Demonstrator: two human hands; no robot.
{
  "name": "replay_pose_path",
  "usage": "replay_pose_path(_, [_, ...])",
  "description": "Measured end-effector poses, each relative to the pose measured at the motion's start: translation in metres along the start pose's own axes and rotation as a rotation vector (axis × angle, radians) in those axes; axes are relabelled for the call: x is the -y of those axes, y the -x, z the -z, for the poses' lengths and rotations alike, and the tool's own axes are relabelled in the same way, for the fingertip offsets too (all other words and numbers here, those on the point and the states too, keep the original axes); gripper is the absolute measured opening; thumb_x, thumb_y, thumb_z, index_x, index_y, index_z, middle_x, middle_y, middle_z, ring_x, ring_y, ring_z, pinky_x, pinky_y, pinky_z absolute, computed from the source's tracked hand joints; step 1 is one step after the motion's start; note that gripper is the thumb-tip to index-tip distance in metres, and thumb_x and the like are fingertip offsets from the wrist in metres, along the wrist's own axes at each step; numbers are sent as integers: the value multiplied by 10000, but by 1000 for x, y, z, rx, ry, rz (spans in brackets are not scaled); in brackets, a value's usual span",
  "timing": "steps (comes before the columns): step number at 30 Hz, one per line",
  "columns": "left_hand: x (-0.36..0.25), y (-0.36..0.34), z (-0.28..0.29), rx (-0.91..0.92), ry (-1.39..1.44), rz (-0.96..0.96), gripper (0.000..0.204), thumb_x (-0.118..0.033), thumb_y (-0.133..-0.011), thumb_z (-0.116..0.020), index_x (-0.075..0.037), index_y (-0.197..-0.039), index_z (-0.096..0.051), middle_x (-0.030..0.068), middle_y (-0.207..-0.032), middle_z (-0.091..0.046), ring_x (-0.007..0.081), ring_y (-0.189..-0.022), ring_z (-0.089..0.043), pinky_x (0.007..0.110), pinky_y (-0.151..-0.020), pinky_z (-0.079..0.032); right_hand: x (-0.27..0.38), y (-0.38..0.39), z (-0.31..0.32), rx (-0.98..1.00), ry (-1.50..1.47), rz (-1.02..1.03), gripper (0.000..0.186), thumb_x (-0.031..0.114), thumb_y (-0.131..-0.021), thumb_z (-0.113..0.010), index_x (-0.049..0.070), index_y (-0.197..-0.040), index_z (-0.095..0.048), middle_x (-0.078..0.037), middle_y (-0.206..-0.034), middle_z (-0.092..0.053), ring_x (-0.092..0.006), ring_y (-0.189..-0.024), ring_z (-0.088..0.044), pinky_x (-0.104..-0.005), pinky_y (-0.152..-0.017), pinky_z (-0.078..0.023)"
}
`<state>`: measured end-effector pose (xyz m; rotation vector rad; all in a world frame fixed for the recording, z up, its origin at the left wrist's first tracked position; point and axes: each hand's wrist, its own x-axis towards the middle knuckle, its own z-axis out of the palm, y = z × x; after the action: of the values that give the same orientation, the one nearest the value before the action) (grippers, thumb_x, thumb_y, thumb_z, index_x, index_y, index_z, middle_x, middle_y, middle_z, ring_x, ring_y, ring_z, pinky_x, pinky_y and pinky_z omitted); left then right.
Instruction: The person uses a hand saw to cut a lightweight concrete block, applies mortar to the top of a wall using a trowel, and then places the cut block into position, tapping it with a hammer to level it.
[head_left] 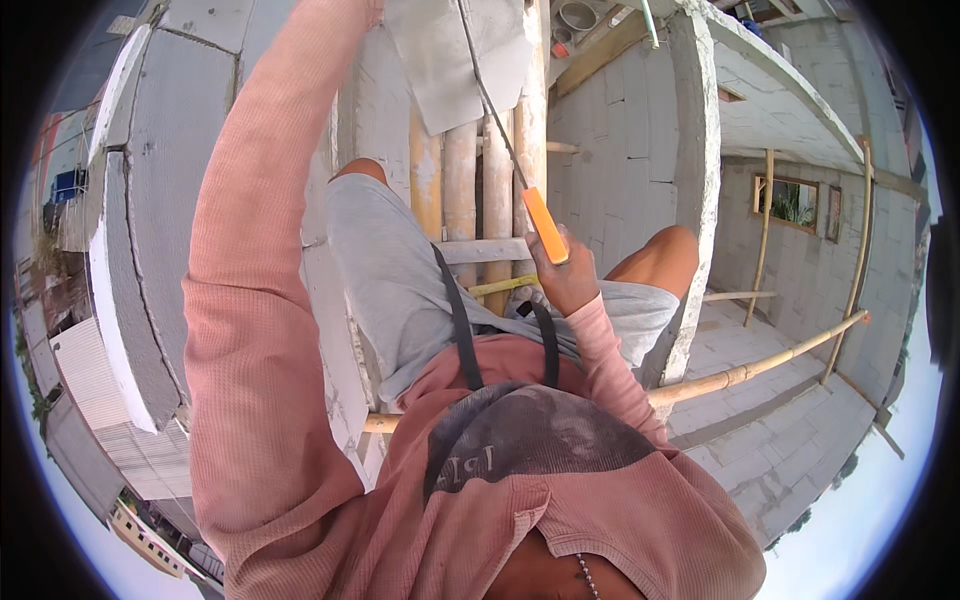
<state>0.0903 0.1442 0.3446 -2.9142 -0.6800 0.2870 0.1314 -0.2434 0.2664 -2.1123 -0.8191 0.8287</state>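
My right hand (567, 273) is closed around the orange handle of a handsaw (544, 225), in front of my lap. Its long, thin dark blade slants up and to the left, across a pale grey block (440, 65) at the top edge. Whether the teeth bite into the block cannot be made out. My left arm (255, 200) stretches up along the left side to the top edge, beside the block. Only a sliver of my left hand (374, 8) shows there, and its fingers are out of the picture.
Upright-looking bamboo poles (459, 190) run between my knees, crossed by a wooden slat (485, 250). Grey block walls (185, 130) rise on both sides. A bamboo pole (760, 370) juts to the right above a lower room. A round pan (578, 15) sits at the top.
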Motion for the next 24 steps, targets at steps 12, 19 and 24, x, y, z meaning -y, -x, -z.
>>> replay_pose_path(12, [-5, -9, -1, 18, 2, -48, 555, -309, -988, -483, -54, -1481, -462, 232, -1313, -611, 349, -1188, -623, 512, -994, -500, -6, -99, -23, -47, 67, 50, 312, 295, -934, -648, -15, -911, -627, -248, -758, -653, -466, -779, -650, -472, -707, -525])
replay_pose_path(19, [27, -12, -3, 50, -59, -26, 542, -286, -997, -479, -51, -1484, -456, 232, -1318, -610, 348, -1190, -622, 513, -996, -499, -25, 56, 9, -39, -71, 23, 203, 235, -940, -641, 42, -992, -673, -206, -830, -683, -409, -853, -691, -449, -750, -546])
replay_pose_path(24, [16, -33, 0, 32, -47, -59, 532, -269, -1003, -477, -48, -1487, -451, 232, -1321, -609, 347, -1191, -621, 514, -997, -498, -31, -99, -14, 14, -16, 7, 277, 292, -948, -641, 18, -979, -660, -213, -816, -675, -426, -811, -675, -437, -731, -535])
